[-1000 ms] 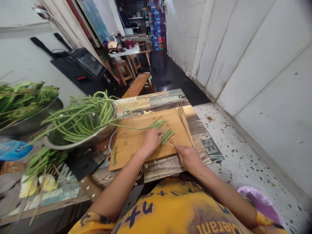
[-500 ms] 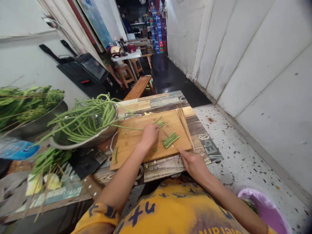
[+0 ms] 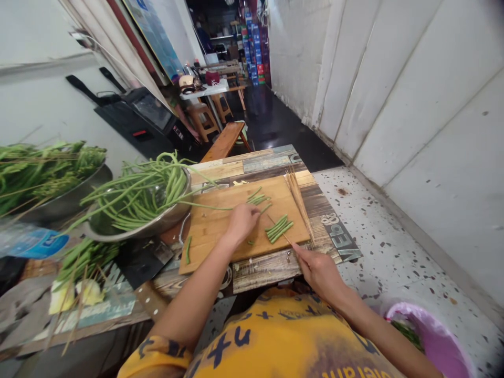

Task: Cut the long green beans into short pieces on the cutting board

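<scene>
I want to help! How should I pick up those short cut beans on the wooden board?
Pinch the cut beans across their middle from above, fingers on the two long sides: they lie flat, side by side on the cutting board.

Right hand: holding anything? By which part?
Right hand pinches a thin stick by its near end; the tip lies among the cut beans.

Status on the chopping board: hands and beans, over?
Left hand on long beans, grip unclear. Right hand pinches a skewer, tip by cut beans. Skewer bundle lies along the right edge of the board.
</scene>
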The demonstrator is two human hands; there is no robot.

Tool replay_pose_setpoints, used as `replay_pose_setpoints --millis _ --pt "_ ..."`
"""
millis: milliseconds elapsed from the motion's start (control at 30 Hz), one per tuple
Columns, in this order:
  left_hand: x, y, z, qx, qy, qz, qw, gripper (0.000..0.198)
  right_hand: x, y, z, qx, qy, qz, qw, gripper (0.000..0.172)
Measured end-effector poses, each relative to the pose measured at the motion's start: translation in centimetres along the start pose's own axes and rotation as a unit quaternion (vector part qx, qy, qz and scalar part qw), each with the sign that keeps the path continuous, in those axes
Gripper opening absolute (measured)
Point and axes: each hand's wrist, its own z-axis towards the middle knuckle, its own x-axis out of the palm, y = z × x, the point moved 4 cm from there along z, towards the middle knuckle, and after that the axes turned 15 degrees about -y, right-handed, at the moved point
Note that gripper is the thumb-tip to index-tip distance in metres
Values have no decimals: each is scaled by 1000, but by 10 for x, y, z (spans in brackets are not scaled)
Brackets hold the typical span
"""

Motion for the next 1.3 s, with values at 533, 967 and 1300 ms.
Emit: replay_pose_setpoints --millis 533,967,1300 --pt "3 0 0 9 -1 3 1000 17 1 7 9 -7 36 -45 998 37" --pt "2 -4 -3 33 7 1 999 16 -17 29 30 -14 121 -129 984 33" --pt "5 -2 -2 37 7 -22 999 19 7 32 53 -5 117 -162 980 36"
